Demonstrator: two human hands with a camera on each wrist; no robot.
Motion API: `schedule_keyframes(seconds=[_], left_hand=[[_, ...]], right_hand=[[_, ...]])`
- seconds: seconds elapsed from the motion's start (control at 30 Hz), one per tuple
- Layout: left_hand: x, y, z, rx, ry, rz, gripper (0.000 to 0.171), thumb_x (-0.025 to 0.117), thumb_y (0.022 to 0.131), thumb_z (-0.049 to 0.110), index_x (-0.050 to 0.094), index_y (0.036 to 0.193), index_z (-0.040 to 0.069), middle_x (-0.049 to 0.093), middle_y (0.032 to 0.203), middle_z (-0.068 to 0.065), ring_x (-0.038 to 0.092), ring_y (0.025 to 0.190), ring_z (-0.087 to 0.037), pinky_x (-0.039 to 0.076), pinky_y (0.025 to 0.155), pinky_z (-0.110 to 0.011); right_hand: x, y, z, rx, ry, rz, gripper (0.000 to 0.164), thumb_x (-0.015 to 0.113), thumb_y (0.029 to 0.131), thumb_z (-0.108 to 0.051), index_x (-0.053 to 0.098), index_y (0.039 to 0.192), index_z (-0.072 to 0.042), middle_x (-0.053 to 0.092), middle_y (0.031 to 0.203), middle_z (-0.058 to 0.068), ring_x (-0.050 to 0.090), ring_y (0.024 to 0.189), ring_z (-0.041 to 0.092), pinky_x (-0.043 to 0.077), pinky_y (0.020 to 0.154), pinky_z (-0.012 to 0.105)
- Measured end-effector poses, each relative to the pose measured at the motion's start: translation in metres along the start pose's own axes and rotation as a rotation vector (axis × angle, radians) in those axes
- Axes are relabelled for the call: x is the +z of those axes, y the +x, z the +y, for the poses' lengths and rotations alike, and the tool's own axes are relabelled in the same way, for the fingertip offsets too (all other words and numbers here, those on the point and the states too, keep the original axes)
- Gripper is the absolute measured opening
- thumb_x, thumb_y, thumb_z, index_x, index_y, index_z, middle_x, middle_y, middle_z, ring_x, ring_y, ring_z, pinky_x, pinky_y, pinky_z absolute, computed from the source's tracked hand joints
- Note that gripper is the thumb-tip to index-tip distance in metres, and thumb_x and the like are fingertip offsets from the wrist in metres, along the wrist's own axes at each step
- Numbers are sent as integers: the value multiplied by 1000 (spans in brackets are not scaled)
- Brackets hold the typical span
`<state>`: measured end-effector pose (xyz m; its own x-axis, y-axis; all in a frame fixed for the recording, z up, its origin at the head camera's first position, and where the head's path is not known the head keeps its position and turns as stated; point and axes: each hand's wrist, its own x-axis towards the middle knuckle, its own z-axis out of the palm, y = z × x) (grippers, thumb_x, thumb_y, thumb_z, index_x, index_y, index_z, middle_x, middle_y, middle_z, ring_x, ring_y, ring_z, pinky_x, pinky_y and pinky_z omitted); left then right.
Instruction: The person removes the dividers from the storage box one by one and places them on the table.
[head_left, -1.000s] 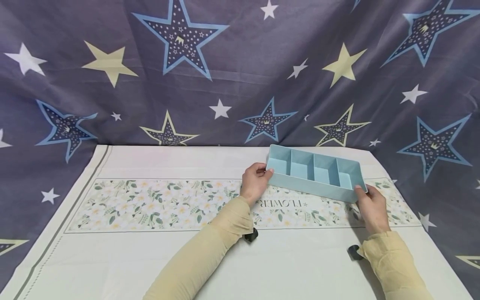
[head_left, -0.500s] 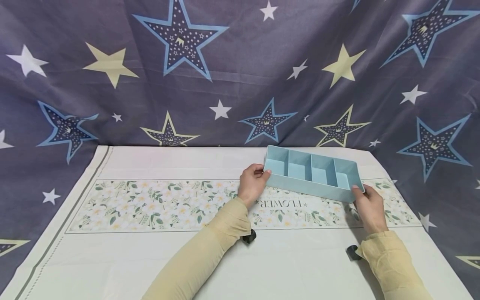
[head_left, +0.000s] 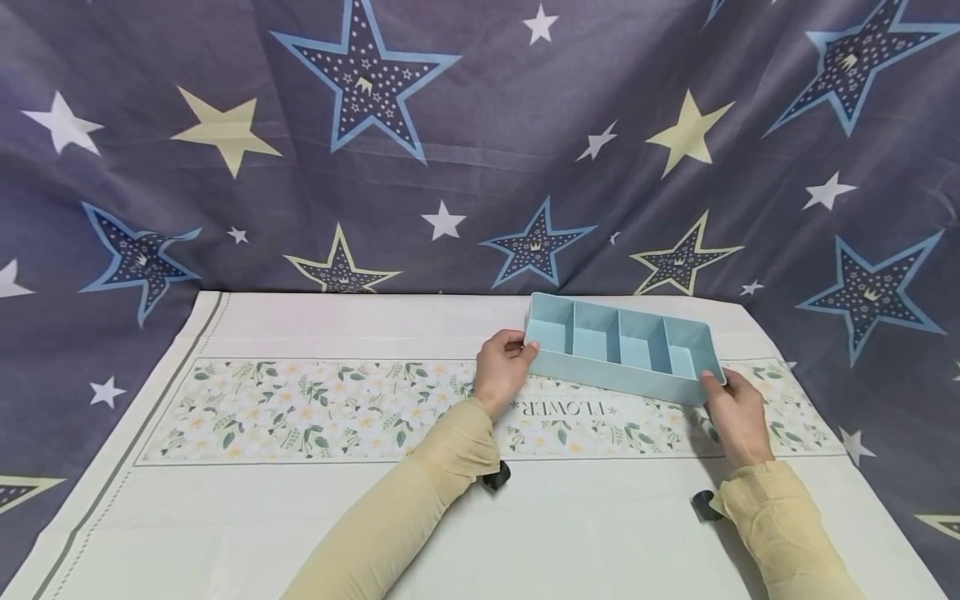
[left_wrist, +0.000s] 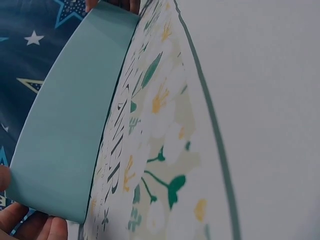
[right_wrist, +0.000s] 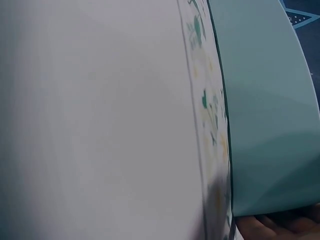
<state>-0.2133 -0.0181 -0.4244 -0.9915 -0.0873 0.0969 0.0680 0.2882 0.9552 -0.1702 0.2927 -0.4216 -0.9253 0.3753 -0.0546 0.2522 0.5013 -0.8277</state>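
Note:
A light blue organizer box [head_left: 621,377] with several compartments in a row lies askew over the floral strip of the tablecloth. Nothing shows inside its compartments. My left hand [head_left: 501,372] grips its left end, thumb at the front top edge and fingers round the side. At the opposite end my right hand [head_left: 738,415] holds the front right corner, thumb on the rim. In the left wrist view the box's smooth front wall [left_wrist: 75,110] runs between both hands. Fingers [right_wrist: 270,227] curl against the box's end in the right wrist view.
A white tablecloth [head_left: 225,525] covers the table, with a flower-printed band [head_left: 300,408] lettered "FLOWER" upside down. Behind it hangs a dark curtain [head_left: 480,108] with star prints. Small black pieces [head_left: 705,505] stick out beneath both sleeve cuffs.
Both hands have shifted the box slightly to the left, with their grips on it unchanged. The head view has also drifted a little.

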Motion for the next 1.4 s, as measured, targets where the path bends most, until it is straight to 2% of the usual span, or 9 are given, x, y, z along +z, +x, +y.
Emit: schedule_keyframes(seconds=[0.1,0.27,0.33,0.5,0.6,0.77,1.4], left_hand=[[-1,0,0,0,-3,4,31,61,85,28,59,108,6,62,99,-6,55,86,-9,50,78,-30],[-3,0,-1,8,-10,19,30,61,85,26,59,107,6,62,98,-7,56,86,-10,50,78,-30],[-5,0,-2,9,-10,23,30,62,85,26,59,106,5,62,98,-7,56,85,-10,50,78,-30],[-8,-1,-1,7,-6,34,30,62,84,26,60,105,5,63,97,-7,56,84,-10,50,77,-29],[-10,-2,0,1,-1,44,29,63,84,26,60,105,6,63,97,-7,56,84,-9,50,78,-30],[-12,-2,-1,-3,16,55,28,63,84,27,60,104,7,63,97,-6,56,84,-8,50,78,-28],[-21,-5,-6,9,13,61,29,63,84,26,60,105,6,62,98,-6,56,85,-9,50,79,-29]], right_hand=[[1,-2,-2,-7,-11,10,71,35,89,-57,30,136,-5,40,131,23,40,115,33,41,92,51],[4,5,2,-5,-20,13,68,35,90,-53,30,136,-4,41,131,24,40,114,34,39,92,54],[7,13,11,-6,-30,15,68,34,90,-54,28,137,-5,40,132,24,40,115,34,37,94,56],[16,39,43,-22,-86,45,72,31,87,-63,29,138,-12,42,132,18,43,112,29,40,92,53],[20,47,52,-35,-82,53,74,30,86,-65,29,138,-12,40,134,17,41,114,29,38,94,54],[24,49,51,-54,-68,42,74,31,87,-64,29,138,-11,36,137,18,36,119,30,35,97,54],[32,51,49,-56,-89,35,76,29,86,-65,29,138,-10,37,137,17,36,119,29,35,97,53]])
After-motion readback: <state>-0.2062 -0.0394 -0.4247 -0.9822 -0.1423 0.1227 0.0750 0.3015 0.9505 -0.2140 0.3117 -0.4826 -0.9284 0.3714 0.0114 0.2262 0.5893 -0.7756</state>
